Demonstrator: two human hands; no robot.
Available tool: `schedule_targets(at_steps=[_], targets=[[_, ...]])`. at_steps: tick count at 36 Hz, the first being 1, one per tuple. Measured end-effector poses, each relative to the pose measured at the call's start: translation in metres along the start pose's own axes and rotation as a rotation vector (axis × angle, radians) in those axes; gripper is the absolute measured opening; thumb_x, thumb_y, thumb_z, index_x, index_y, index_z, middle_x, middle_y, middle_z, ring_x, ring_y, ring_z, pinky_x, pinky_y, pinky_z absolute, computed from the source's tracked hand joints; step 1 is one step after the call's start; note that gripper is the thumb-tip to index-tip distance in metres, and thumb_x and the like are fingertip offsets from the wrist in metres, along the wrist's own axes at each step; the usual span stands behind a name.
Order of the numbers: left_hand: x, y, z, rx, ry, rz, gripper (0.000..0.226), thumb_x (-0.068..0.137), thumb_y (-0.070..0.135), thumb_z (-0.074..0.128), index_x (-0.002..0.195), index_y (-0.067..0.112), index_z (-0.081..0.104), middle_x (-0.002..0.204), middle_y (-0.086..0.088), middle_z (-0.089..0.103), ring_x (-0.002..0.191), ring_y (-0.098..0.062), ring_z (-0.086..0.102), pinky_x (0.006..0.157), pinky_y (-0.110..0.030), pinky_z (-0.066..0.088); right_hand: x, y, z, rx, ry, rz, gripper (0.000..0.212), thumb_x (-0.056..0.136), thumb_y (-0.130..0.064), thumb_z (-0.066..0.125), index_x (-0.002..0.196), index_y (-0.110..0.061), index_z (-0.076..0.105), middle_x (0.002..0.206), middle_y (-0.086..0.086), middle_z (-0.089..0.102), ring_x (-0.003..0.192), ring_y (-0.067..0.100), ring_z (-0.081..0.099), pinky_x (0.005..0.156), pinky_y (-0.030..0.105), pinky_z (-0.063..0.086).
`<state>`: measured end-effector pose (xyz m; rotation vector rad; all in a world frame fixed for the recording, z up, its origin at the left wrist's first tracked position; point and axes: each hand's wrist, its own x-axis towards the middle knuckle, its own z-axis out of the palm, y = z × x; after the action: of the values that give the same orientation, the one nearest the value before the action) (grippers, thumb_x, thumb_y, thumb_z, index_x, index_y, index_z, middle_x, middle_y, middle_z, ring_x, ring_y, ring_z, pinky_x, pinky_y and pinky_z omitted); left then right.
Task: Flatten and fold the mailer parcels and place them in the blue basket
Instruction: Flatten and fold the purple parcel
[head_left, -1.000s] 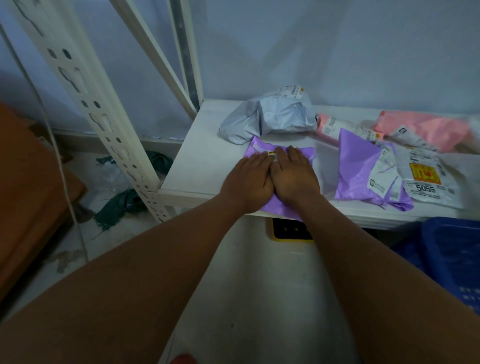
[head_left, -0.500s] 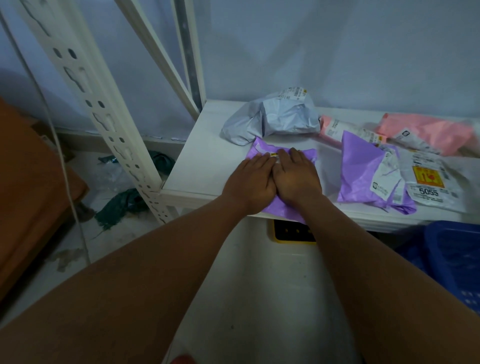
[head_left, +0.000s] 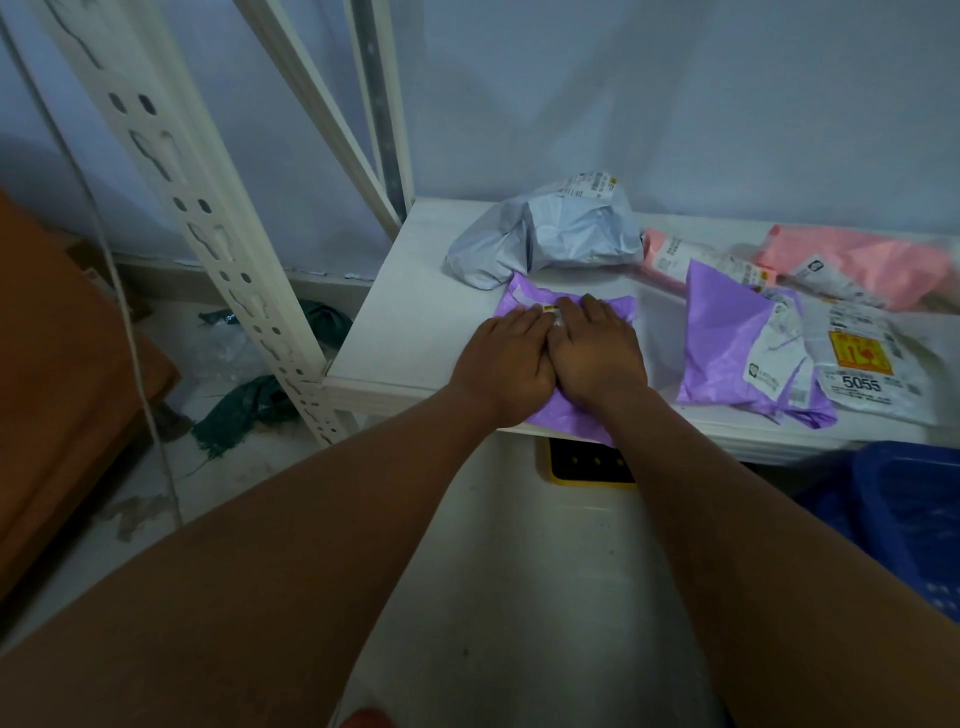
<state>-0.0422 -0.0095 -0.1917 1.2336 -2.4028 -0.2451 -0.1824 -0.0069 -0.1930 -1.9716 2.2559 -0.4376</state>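
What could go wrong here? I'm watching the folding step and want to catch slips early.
1. The purple mailer under the left hand and right hand hangs over the shelf edge, so it may slide off once the hands lift.
2. The blue basket sits low on the right, mostly out of view; a loosely folded mailer might unfold on the way down.

Left hand (head_left: 501, 361) and right hand (head_left: 595, 353) laid flat, palms down, side by side and touching, on purple mailer (head_left: 522, 299) at front edge of white shelf (head_left: 415, 312); near end of mailer overhanging that edge; crumpled grey mailer (head_left: 550, 239) just behind, toward back edge; second purple mailer (head_left: 722, 338) to the right, labelled white mailer (head_left: 867, 364) beside it; pink mailers (head_left: 872, 260) toward back right; blue basket (head_left: 904, 514) below shelf at right.
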Motion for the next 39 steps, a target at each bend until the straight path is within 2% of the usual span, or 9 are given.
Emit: schedule_targets(at_steps=[2, 7, 10, 14, 23, 28, 33, 36, 39], targets=[[0.001, -0.001, 0.001, 0.013, 0.007, 0.004, 0.063, 0.089, 0.035, 0.028, 0.134, 0.003, 0.058, 0.136, -0.020, 0.059, 0.128, -0.035, 0.054, 0.106, -0.045, 0.042, -0.001, 0.000, -0.002, 0.004, 0.007, -0.004, 0.062, 0.099, -0.043, 0.016, 0.152, -0.017, 0.034, 0.157, 0.017, 0.033, 0.146, 0.030, 0.028, 0.120, 0.043, 0.019], [0.001, -0.002, 0.003, 0.039, 0.030, 0.017, 0.058, 0.091, 0.034, 0.031, 0.130, 0.005, 0.061, 0.131, -0.018, 0.063, 0.124, -0.034, 0.058, 0.102, -0.043, 0.044, 0.004, 0.004, 0.008, -0.017, 0.006, -0.025, 0.084, 0.086, -0.051, -0.004, 0.152, -0.016, 0.034, 0.156, 0.016, 0.036, 0.146, 0.031, 0.029, 0.120, 0.045, 0.021], [0.002, -0.001, 0.002, 0.041, 0.032, 0.011, 0.060, 0.090, 0.035, 0.029, 0.132, 0.006, 0.060, 0.132, -0.018, 0.062, 0.124, -0.035, 0.058, 0.102, -0.044, 0.044, 0.008, 0.009, 0.015, -0.038, -0.015, -0.035, 0.085, 0.086, -0.051, -0.007, 0.153, -0.015, 0.032, 0.156, 0.015, 0.035, 0.146, 0.032, 0.027, 0.120, 0.046, 0.021], [0.001, -0.001, 0.001, 0.037, 0.011, 0.005, 0.064, 0.090, 0.037, 0.025, 0.135, 0.005, 0.057, 0.137, -0.018, 0.058, 0.129, -0.034, 0.053, 0.107, -0.044, 0.041, 0.006, 0.005, 0.009, -0.020, -0.012, -0.012, 0.068, 0.095, -0.044, 0.008, 0.150, -0.014, 0.036, 0.155, 0.014, 0.037, 0.144, 0.034, 0.030, 0.119, 0.048, 0.023], [0.002, -0.003, 0.002, 0.008, -0.020, -0.001, 0.070, 0.090, 0.041, 0.019, 0.140, 0.004, 0.052, 0.144, -0.017, 0.052, 0.136, -0.033, 0.047, 0.113, -0.046, 0.034, 0.009, 0.007, 0.014, -0.009, -0.033, -0.008, 0.082, 0.087, -0.054, -0.005, 0.153, -0.019, 0.029, 0.157, 0.012, 0.034, 0.146, 0.030, 0.027, 0.120, 0.047, 0.021], [0.004, -0.005, 0.003, 0.017, -0.057, -0.015, 0.073, 0.089, 0.042, 0.016, 0.143, 0.007, 0.050, 0.148, -0.014, 0.049, 0.139, -0.031, 0.043, 0.115, -0.045, 0.031, 0.008, 0.005, -0.005, -0.050, -0.020, -0.059, 0.054, 0.100, -0.043, 0.022, 0.145, -0.019, 0.040, 0.143, 0.013, 0.045, 0.131, 0.034, 0.040, 0.111, 0.046, 0.030], [0.008, -0.011, 0.010, 0.044, -0.066, 0.000, 0.067, 0.093, 0.041, 0.018, 0.144, 0.009, 0.048, 0.148, -0.011, 0.049, 0.141, -0.027, 0.041, 0.114, -0.045, 0.032, 0.010, 0.007, -0.022, -0.196, -0.043, -0.139, 0.078, 0.083, -0.056, 0.002, 0.139, -0.019, 0.043, 0.134, 0.013, 0.048, 0.119, 0.036, 0.043, 0.099, 0.047, 0.035], [0.006, -0.008, 0.006, 0.031, -0.065, -0.010, 0.071, 0.091, 0.043, 0.017, 0.145, 0.007, 0.046, 0.150, -0.013, 0.047, 0.142, -0.028, 0.039, 0.116, -0.044, 0.029, 0.001, 0.007, -0.019, -0.172, 0.084, -0.171, 0.079, 0.082, -0.055, 0.006, 0.134, -0.018, 0.051, 0.127, 0.015, 0.054, 0.114, 0.035, 0.047, 0.095, 0.043, 0.036], [0.003, -0.006, 0.003, 0.029, -0.066, -0.015, 0.073, 0.090, 0.044, 0.017, 0.146, 0.007, 0.045, 0.151, -0.013, 0.045, 0.142, -0.028, 0.038, 0.118, -0.043, 0.028, -0.001, 0.009, -0.014, -0.102, 0.124, -0.184, 0.077, 0.083, -0.056, 0.010, 0.133, -0.017, 0.055, 0.126, 0.015, 0.055, 0.114, 0.034, 0.049, 0.097, 0.042, 0.036]])
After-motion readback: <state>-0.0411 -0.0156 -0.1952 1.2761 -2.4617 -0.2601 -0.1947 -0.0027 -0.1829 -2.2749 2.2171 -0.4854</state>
